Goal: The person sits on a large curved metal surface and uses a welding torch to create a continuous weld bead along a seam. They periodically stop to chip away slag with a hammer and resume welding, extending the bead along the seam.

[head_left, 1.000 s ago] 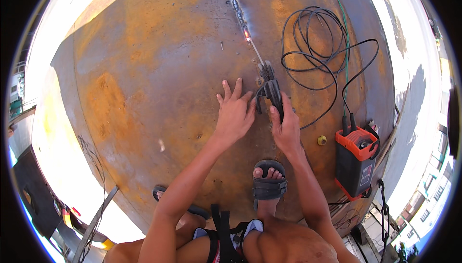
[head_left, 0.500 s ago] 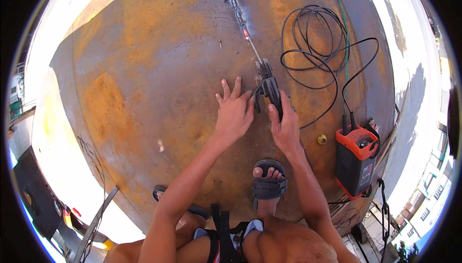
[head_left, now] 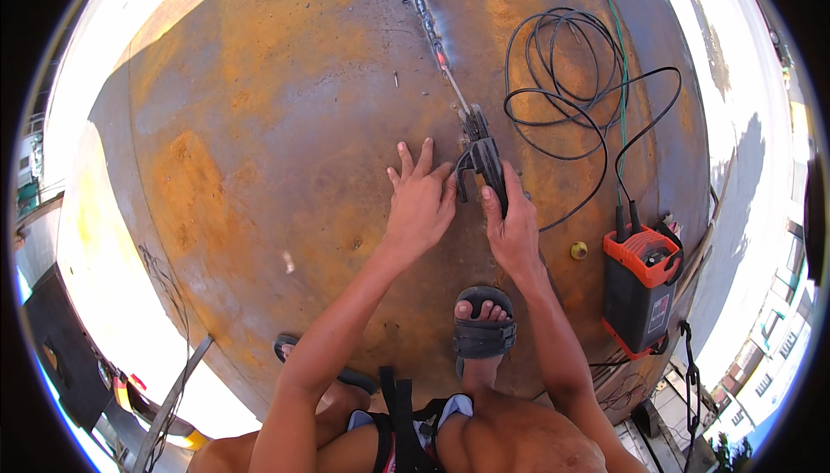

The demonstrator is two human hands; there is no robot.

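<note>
My right hand (head_left: 513, 229) is wrapped round the handle of a black electrode holder (head_left: 486, 160). From the holder's jaws a thin welding rod (head_left: 456, 91) points up and away, its tip at a small red-hot spot (head_left: 442, 60) on the seam. Beyond that spot, a bumpy weld bead (head_left: 420, 8) runs toward the far edge over the rusty steel plate (head_left: 285, 153). Beside the holder, my left hand (head_left: 420, 205) rests on the plate with fingers spread. Its index finger and thumb side lie close to the holder's lever; whether they touch it I cannot tell.
Right of my hands lies a coiled black cable (head_left: 562, 84). A red and black welding machine (head_left: 640, 291) stands near the right edge, with a green cable (head_left: 621, 49) running away from it. A small yellowish round object (head_left: 578, 251) sits nearby. My sandalled foot (head_left: 484, 326) is between my arms.
The red glow at the rod's tip has dimmed and shrunk a little. Both hands and the holder stay in almost the same place.
</note>
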